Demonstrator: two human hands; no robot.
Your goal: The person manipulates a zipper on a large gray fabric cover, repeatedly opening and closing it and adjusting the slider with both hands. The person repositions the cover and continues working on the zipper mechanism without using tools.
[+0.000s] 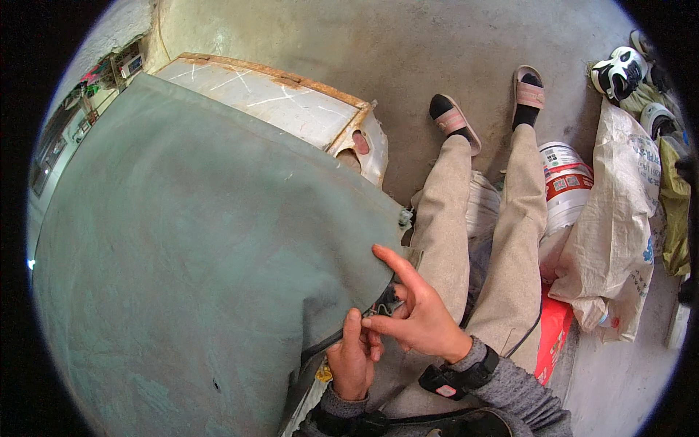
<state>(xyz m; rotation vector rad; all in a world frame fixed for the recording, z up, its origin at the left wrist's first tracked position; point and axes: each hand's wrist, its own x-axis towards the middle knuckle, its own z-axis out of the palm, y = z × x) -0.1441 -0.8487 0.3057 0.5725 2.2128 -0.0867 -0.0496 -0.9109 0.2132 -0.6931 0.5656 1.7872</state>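
Note:
A large grey-green sheet, like cloth or soft cover material [196,240], spreads over the left side and reaches my lap. At its near right edge my two hands meet. My left hand [353,360] is closed, thumb up and fingers curled, next to a dark edging strip [324,344]. My right hand [422,313] has its thumb pressed in against the left thumb, while its index finger stretches along the sheet's edge. Between the thumbs sits a small, thin, shiny piece, maybe wire or thread, too small to name. Dark material is bunched beneath the right fingers.
My outstretched legs [445,211] lie right of the sheet. Beyond it is a white panel with a rusty wooden-looking frame [291,81]. White-and-red buckets [566,186], a white woven sack [608,226], a red bag [555,335] and black-and-white shoes [619,73] crowd the right side.

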